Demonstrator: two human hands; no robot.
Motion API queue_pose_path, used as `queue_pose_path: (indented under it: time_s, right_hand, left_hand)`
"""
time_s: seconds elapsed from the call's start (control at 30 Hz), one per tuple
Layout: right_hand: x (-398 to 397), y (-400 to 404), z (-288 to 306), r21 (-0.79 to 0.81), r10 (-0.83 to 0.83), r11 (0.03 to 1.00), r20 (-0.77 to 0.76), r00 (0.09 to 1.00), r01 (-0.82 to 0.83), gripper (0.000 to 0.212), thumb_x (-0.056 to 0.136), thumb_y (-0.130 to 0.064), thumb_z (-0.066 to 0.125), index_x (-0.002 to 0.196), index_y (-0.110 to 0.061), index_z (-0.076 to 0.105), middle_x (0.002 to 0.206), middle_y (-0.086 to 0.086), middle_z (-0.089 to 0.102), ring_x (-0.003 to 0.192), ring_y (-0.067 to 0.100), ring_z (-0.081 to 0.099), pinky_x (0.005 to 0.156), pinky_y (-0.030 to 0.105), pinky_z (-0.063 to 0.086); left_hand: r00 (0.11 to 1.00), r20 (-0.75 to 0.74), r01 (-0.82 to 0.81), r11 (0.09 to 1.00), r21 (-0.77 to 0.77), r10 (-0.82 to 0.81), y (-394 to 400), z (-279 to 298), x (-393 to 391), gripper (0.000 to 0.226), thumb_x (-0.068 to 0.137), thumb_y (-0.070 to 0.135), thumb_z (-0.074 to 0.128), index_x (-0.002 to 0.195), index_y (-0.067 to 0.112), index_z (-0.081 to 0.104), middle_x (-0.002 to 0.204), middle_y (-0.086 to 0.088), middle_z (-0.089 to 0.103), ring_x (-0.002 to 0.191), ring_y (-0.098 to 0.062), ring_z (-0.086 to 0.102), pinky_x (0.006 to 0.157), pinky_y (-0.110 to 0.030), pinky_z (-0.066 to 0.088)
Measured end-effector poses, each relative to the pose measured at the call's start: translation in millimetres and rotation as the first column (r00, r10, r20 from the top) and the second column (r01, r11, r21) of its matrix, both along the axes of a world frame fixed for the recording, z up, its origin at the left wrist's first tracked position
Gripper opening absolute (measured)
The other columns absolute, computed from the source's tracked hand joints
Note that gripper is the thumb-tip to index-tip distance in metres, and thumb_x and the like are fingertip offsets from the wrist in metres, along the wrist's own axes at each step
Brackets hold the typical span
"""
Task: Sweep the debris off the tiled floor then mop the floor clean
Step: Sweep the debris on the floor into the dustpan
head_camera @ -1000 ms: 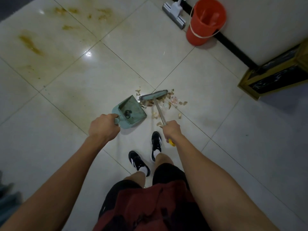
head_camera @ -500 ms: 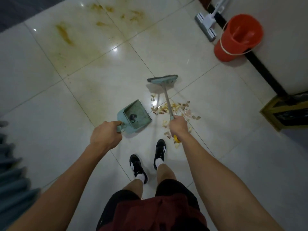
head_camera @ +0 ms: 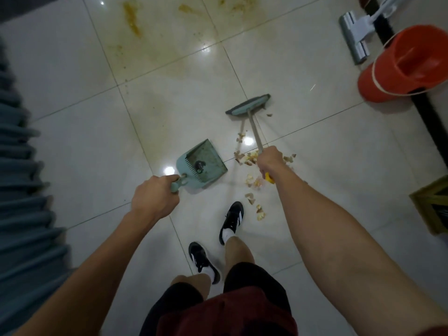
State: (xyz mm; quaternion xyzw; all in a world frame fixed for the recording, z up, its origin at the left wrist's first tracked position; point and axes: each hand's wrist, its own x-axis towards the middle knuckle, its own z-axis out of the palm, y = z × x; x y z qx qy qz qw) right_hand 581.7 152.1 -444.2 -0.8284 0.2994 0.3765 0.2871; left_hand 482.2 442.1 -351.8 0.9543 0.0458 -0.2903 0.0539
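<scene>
Head view: my left hand [head_camera: 155,198] grips dustpan [head_camera: 202,163], right hand [head_camera: 270,160] grips broom [head_camera: 248,105]. Draw debris [head_camera: 252,158] panward, short strokes, pan lip flat.

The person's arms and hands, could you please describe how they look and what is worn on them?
Both arms are bare from the frame's lower edge to the wrist, with no sleeves in view. The left hand and right hand wear no gloves, and no rings, watch or bands are visible. Below them show black shorts and a dark red top.
</scene>
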Motion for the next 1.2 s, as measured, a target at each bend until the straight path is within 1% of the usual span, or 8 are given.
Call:
queue_pose_path:
  time_s: [0.13, 0.23, 0.4, 0.57, 0.73, 0.93, 1.03, 1.2]
  right_hand:
    - [-27.3, 0.3, 1.3, -0.023, 0.006, 1.000, -0.020, 1.000, -0.006, 0.026, 0.096, 0.001, 0.052, 0.122, 0.005, 0.056, 0.097, 0.019, 0.065, 0.062, 0.029, 0.067, 0.046, 0.037, 0.053]
    - [-63.2, -2.1, 3.7, 0.010, 0.034, 0.999, -0.055, 0.998, -0.034, 0.032, 0.096, 0.001, 0.051, 0.127, 0.005, 0.054, 0.105, 0.022, 0.064, 0.072, 0.033, 0.067, 0.048, 0.035, 0.049]
    - [-138.5, 11.4, 6.9, -0.037, 0.030, 0.999, -0.093, 0.995, -0.033, 0.027, 0.096, -0.003, 0.052, 0.123, 0.005, 0.054, 0.091, 0.016, 0.063, 0.055, 0.026, 0.062, 0.034, 0.026, 0.044]
    - [-227.7, 26.5, 7.5, -0.035, 0.051, 0.998, -0.096, 0.994, -0.054, 0.030, 0.095, -0.009, 0.053, 0.122, 0.003, 0.058, 0.113, 0.022, 0.067, 0.093, 0.037, 0.070, 0.067, 0.039, 0.057]
    - [-299.7, 21.8, 15.6, -0.094, 0.077, 0.992, -0.060, 0.995, -0.082, 0.028, 0.094, -0.011, 0.049, 0.118, -0.002, 0.060, 0.104, 0.018, 0.067, 0.082, 0.033, 0.068, 0.066, 0.037, 0.058]
    - [-333.4, 5.5, 34.4, -0.111, 0.105, 0.989, 0.018, 0.994, -0.103, 0.029, 0.094, -0.010, 0.048, 0.117, -0.006, 0.066, 0.105, 0.015, 0.067, 0.077, 0.026, 0.059, 0.061, 0.026, 0.046]
    - [-341.6, 2.3, 36.6, -0.103, 0.090, 0.991, 0.076, 0.993, -0.082, 0.036, 0.094, -0.009, 0.046, 0.124, -0.009, 0.064, 0.110, 0.015, 0.067, 0.089, 0.029, 0.064, 0.069, 0.030, 0.053]
    - [-321.0, -11.8, 33.3, -0.064, 0.022, 0.998, 0.165, 0.986, -0.012, 0.034, 0.099, -0.013, 0.042, 0.126, -0.014, 0.063, 0.106, 0.014, 0.066, 0.085, 0.030, 0.063, 0.071, 0.037, 0.057]
  left_hand:
    - [0.999, 0.001, -0.048, 0.998, -0.029, 0.048, -1.8, 4.0, -19.3, 0.029, 0.091, 0.026, 0.056, 0.116, 0.034, 0.067, 0.082, 0.000, 0.068, 0.068, -0.024, 0.063, 0.068, -0.037, 0.060]
    - [0.998, 0.010, -0.059, 0.997, -0.046, 0.059, -2.9, 9.5, -34.3, 0.029, 0.092, 0.026, 0.057, 0.118, 0.035, 0.067, 0.083, 0.000, 0.068, 0.068, -0.022, 0.063, 0.068, -0.036, 0.059]
    - [0.997, 0.037, -0.070, 0.994, -0.081, 0.073, 2.5, 19.3, -77.8, 0.041, 0.092, 0.024, 0.058, 0.130, 0.039, 0.064, 0.088, -0.001, 0.069, 0.071, -0.022, 0.063, 0.068, -0.035, 0.059]
    - [0.993, 0.065, -0.087, 0.989, -0.123, 0.095, 11.2, 27.3, -132.4, 0.043, 0.092, 0.023, 0.059, 0.133, 0.037, 0.063, 0.093, -0.003, 0.070, 0.073, -0.023, 0.064, 0.073, -0.039, 0.061]
    - [0.994, 0.074, -0.071, 0.993, -0.092, 0.078, 18.1, 38.0, -175.0, 0.043, 0.092, 0.024, 0.058, 0.132, 0.036, 0.064, 0.097, -0.006, 0.072, 0.076, -0.025, 0.063, 0.072, -0.036, 0.058]
    - [0.995, 0.047, -0.079, 0.991, -0.112, 0.085, 14.9, 42.9, -201.6, 0.040, 0.092, 0.021, 0.059, 0.130, 0.032, 0.066, 0.087, 0.001, 0.063, 0.073, -0.020, 0.062, 0.073, -0.038, 0.061]
    - [0.996, 0.048, -0.064, 0.992, -0.110, 0.069, 7.1, 46.8, -209.7, 0.040, 0.092, 0.021, 0.057, 0.128, 0.033, 0.066, 0.087, 0.002, 0.060, 0.074, -0.020, 0.061, 0.071, -0.036, 0.059]
    - [0.997, 0.036, -0.070, 0.994, -0.081, 0.073, -6.9, 43.5, -207.0, 0.037, 0.090, 0.022, 0.055, 0.122, 0.034, 0.067, 0.089, -0.001, 0.065, 0.074, -0.023, 0.061, 0.071, -0.036, 0.057]
